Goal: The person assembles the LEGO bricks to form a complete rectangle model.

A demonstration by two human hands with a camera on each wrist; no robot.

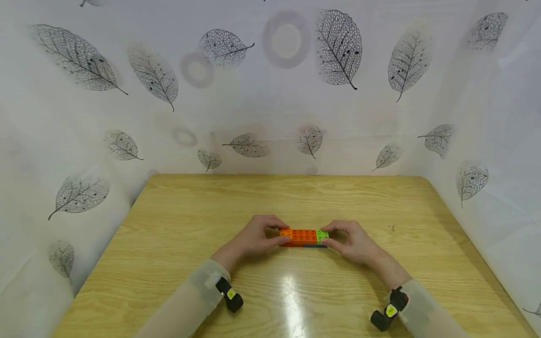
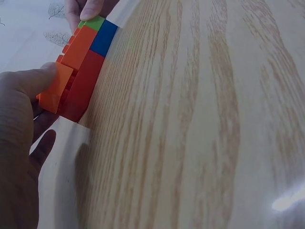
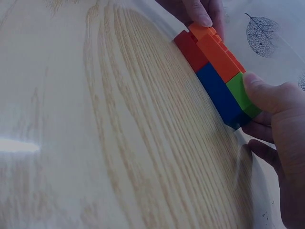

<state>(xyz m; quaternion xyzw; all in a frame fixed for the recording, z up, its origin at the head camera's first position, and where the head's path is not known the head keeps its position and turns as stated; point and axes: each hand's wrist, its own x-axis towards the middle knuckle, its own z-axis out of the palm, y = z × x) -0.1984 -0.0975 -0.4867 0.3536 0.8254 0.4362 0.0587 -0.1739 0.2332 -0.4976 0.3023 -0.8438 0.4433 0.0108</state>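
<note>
A two-layer row of toy building bricks stands on the table between the hands. Its lower layer is a red brick (image 2: 84, 90) and a blue brick (image 3: 220, 95). On top lie a long orange brick (image 1: 304, 235), a small green brick (image 3: 242, 95) at the right end and a small lighter orange brick (image 2: 57, 88) at the left end. My left hand (image 1: 256, 234) pinches the lighter orange brick, which sits slightly tilted with a gap over the red studs. Thumb and fingers of my right hand (image 1: 354, 241) pinch the green brick; its far side is hidden.
The wooden table (image 1: 203, 202) has rounded back corners. A white cloth (image 1: 262, 103) printed with leaves hangs behind it and along both sides. Each wrist carries a small black camera, one on the left (image 1: 230, 295) and one on the right (image 1: 389, 311).
</note>
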